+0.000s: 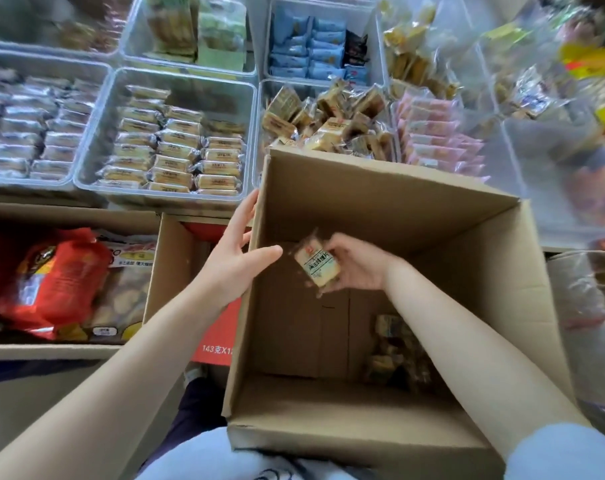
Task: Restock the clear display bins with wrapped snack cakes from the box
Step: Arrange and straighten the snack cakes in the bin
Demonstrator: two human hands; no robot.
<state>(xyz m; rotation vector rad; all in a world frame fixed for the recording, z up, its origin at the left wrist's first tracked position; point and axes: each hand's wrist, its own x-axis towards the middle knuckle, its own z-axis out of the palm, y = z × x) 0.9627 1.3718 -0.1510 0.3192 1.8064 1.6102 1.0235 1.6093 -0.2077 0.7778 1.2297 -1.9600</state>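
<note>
An open cardboard box (467, 271) stands in front of me, its far flap leaning against the bins. Inside the box my right hand (360, 265) grips a wrapped snack cake (316, 266), tan with a printed label, held above the box floor. A few more wrapped cakes (394, 351) lie in the box's lower right corner. My left hand (235, 251) rests on the box's left wall with fingers straight, thumb over the rim. Just beyond the box, a clear bin (263, 98) holds a loose heap of similar tan cakes (329, 112).
Clear bins of lined-up wrapped cakes (176, 147) and silver packs (27, 123) stand at the left, blue packs (311, 46) behind, pink packs (439, 133) at the right. A second carton with red snack bags (48, 275) sits at my left. Blurred plastic-wrapped goods fill the right.
</note>
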